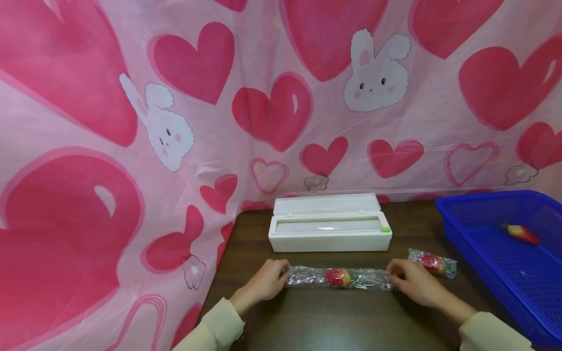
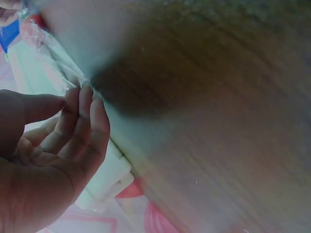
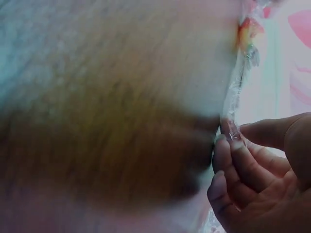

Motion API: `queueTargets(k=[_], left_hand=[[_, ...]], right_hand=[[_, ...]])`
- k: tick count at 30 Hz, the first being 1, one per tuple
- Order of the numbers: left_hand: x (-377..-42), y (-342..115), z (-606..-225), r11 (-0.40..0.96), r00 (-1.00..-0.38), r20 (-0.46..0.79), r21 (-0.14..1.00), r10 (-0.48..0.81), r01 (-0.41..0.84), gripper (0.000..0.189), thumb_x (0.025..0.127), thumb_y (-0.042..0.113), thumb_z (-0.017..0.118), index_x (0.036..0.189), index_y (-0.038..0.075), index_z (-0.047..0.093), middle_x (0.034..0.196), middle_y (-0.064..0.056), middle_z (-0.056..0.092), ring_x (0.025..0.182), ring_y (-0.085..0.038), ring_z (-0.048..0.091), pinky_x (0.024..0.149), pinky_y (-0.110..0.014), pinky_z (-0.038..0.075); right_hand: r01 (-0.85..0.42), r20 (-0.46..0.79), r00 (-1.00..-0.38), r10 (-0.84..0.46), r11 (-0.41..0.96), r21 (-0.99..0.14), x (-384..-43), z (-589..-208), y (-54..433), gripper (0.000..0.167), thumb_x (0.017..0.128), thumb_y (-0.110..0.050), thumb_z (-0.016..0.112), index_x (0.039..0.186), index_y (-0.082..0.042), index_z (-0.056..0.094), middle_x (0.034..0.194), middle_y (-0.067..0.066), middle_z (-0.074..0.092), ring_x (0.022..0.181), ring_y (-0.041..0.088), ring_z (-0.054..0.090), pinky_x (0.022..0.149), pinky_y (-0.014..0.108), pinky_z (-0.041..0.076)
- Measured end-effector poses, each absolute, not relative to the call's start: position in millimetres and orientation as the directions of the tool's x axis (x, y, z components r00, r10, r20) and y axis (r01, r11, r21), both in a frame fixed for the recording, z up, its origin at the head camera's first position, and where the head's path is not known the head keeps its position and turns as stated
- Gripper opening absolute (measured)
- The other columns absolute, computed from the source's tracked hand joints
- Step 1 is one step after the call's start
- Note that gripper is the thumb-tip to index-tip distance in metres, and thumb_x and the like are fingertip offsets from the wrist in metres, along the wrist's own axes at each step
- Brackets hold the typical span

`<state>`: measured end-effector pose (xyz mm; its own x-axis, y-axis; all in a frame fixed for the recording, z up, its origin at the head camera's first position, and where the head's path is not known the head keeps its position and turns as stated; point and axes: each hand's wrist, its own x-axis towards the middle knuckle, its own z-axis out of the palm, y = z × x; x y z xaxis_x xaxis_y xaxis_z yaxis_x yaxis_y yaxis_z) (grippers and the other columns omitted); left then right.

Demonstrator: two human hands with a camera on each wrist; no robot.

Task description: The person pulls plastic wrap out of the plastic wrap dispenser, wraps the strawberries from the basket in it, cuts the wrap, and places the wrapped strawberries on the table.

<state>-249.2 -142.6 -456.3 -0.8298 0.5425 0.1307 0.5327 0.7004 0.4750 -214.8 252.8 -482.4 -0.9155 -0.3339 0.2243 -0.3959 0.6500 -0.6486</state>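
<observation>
A red strawberry [image 1: 337,277] with a yellow top and green leaves lies rolled inside a long strip of clear plastic wrap [image 1: 308,276]. My left hand [image 1: 270,279] pinches the strip's left end between thumb and fingers. At the opposite end, my right hand [image 1: 414,283] pinches the film the same way, so the strip stretches straight between both hands, low over the table. In the left wrist view, thumb and fingertips of the left hand [image 2: 68,136] meet at the film. The right wrist view shows the right hand [image 3: 257,170] with the twisted film end at its fingertips.
Behind the strip stands a white plastic wrap dispenser [image 1: 331,244], lid raised, with a green slider [image 1: 385,229]. Beyond the right hand lies another wrapped strawberry [image 1: 432,263]. A blue basket [image 1: 471,251] at the right holds a bare strawberry [image 1: 522,234]. A heart-patterned cloth [image 1: 272,58] hangs behind the table.
</observation>
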Motion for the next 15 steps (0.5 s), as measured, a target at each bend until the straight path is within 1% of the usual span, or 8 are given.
queueTargets(k=[3, 6, 9, 11, 13, 15], left_hand=[[-249.8, -140.3, -456.5, 0.727, -0.838, 0.114, 0.445, 0.533, 0.523, 0.004, 0.096, 0.004, 0.066, 0.099, 0.002, 0.069, 0.079, 0.004, 0.065, 0.069, -0.005, 0.055, 0.065, -0.025, 0.049], [-248.3, -139.6, -452.5, 0.769, -0.852, 0.105, 0.387, 0.512, 0.509, 0.013, 0.094, 0.007, 0.069, 0.105, 0.002, 0.068, 0.087, 0.001, 0.065, 0.075, -0.011, 0.058, 0.068, -0.03, 0.051], [-246.7, -135.9, -442.9, 0.799, -0.861, 0.147, 0.323, 0.488, 0.508, 0.022, 0.092, 0.01, 0.07, 0.113, 0.001, 0.066, 0.097, -0.004, 0.063, 0.086, -0.019, 0.061, 0.076, -0.038, 0.053], [-247.3, -129.3, -435.7, 0.79, -0.848, 0.181, 0.309, 0.499, 0.53, 0.021, 0.092, 0.009, 0.07, 0.111, 0.001, 0.066, 0.099, -0.005, 0.061, 0.088, -0.02, 0.06, 0.078, -0.04, 0.053], [-249.7, -118.8, -430.7, 0.749, -0.818, 0.19, 0.33, 0.543, 0.574, 0.015, 0.093, 0.007, 0.067, 0.107, 0.001, 0.067, 0.096, -0.005, 0.063, 0.087, -0.018, 0.06, 0.079, -0.037, 0.053], [-252.6, -106.1, -429.9, 0.704, -0.787, 0.151, 0.369, 0.598, 0.606, 0.01, 0.095, 0.006, 0.064, 0.103, 0.002, 0.068, 0.093, -0.003, 0.063, 0.084, -0.014, 0.057, 0.077, -0.031, 0.052]], right_hand=[[-0.376, 0.208, -0.925, -0.318, 0.682, -0.628, -217.3, -482.5, 250.9, 0.009, 0.088, -0.005, 0.073, 0.091, -0.009, 0.065, 0.075, -0.009, 0.065, 0.067, 0.0, 0.054, 0.06, 0.027, 0.047], [-0.369, 0.204, -0.929, -0.309, 0.729, -0.576, -216.4, -477.9, 248.9, 0.009, 0.087, -0.007, 0.074, 0.093, -0.009, 0.067, 0.076, -0.009, 0.062, 0.068, 0.001, 0.054, 0.061, 0.028, 0.046], [-0.391, 0.265, -0.918, -0.294, 0.785, -0.481, -213.0, -466.5, 244.4, 0.012, 0.086, -0.007, 0.075, 0.096, -0.008, 0.068, 0.081, -0.008, 0.06, 0.072, 0.006, 0.054, 0.064, 0.032, 0.048], [-0.413, 0.321, -0.902, -0.29, 0.797, -0.441, -212.4, -456.9, 237.2, 0.013, 0.086, -0.006, 0.075, 0.098, -0.007, 0.069, 0.084, -0.007, 0.06, 0.076, 0.008, 0.056, 0.067, 0.034, 0.05], [-0.444, 0.347, -0.887, -0.306, 0.771, -0.456, -213.9, -449.0, 226.8, 0.012, 0.088, -0.005, 0.073, 0.1, -0.006, 0.07, 0.089, -0.005, 0.063, 0.08, 0.01, 0.058, 0.07, 0.036, 0.051], [-0.485, 0.34, -0.872, -0.352, 0.708, -0.513, -217.5, -445.6, 215.6, 0.012, 0.09, -0.003, 0.069, 0.102, -0.004, 0.07, 0.092, -0.002, 0.067, 0.083, 0.011, 0.06, 0.073, 0.036, 0.052]])
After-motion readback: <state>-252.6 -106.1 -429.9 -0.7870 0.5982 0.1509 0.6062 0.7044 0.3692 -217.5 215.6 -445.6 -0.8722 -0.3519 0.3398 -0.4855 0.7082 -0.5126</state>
